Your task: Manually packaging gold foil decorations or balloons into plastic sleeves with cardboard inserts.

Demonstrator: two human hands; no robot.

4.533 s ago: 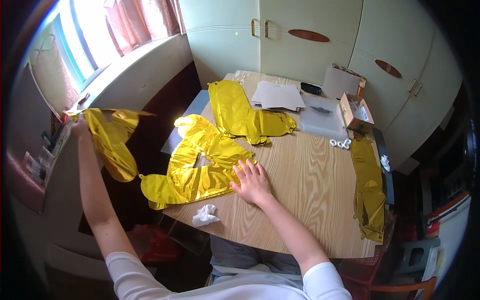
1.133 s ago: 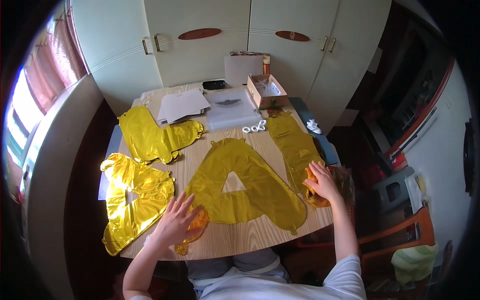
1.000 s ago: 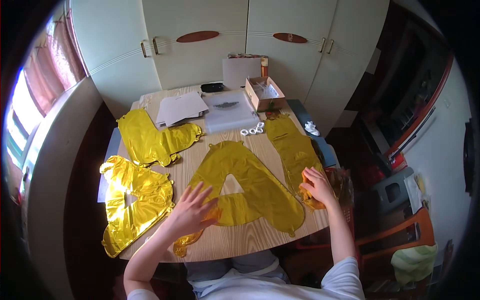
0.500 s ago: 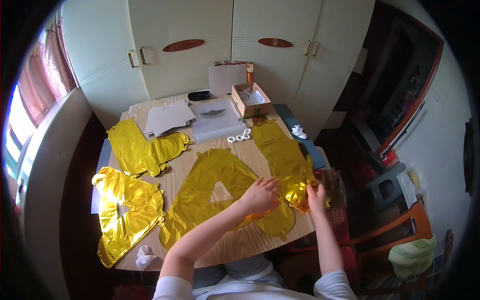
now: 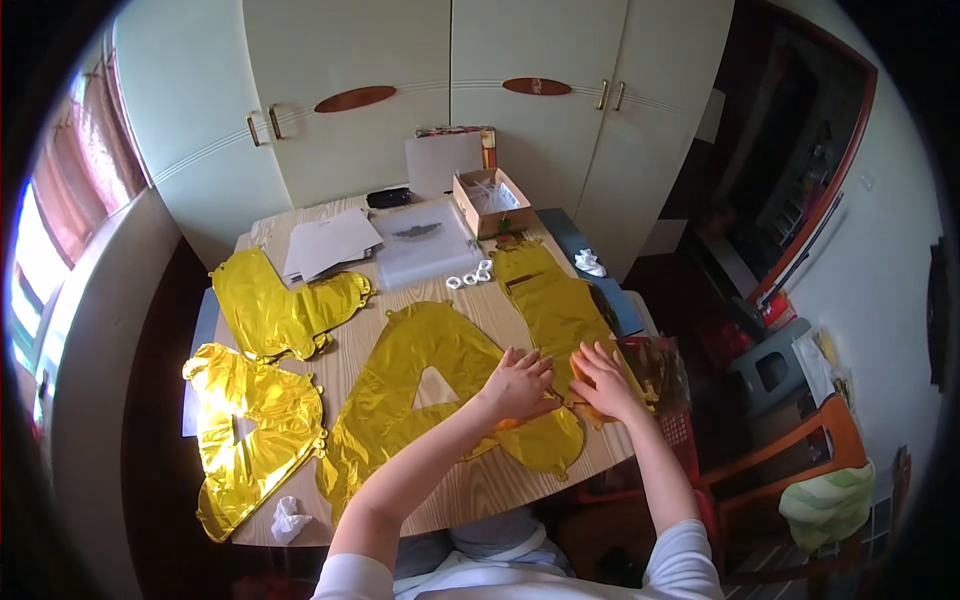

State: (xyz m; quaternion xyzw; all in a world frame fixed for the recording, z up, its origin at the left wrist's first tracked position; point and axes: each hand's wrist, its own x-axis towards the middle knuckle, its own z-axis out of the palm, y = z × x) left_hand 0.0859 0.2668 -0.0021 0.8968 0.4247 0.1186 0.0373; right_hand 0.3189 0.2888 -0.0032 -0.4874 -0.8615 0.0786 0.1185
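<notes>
A gold foil balloon [image 5: 560,305] lies flat along the right side of the table, partly under my hands. My right hand [image 5: 604,382] is pressed palm down on its near end, fingers stretched. Just left of it, my left hand [image 5: 520,383] rests palm down where this balloon meets a large A-shaped gold foil balloon [image 5: 400,370]. Its fingers are spread and slightly bent, with nothing visible in them. Orange patches show in the foil beneath both hands; I cannot tell whether they are reflections. At the left lie an L-shaped foil balloon [image 5: 262,305] and a shiny foil balloon [image 5: 265,410] with a small opening.
At the back are grey sheets [image 5: 330,245], a clear plastic folder [image 5: 425,250], white rings [image 5: 470,278] and an open cardboard box [image 5: 492,205]. Crumpled white tissue [image 5: 289,520] lies at the near left edge. A wooden chair [image 5: 800,450] stands at the right.
My right hand has let go of the right balloon's near corner and moved left, flattening out on the foil. That end now lies flatter. My left hand has barely moved.
</notes>
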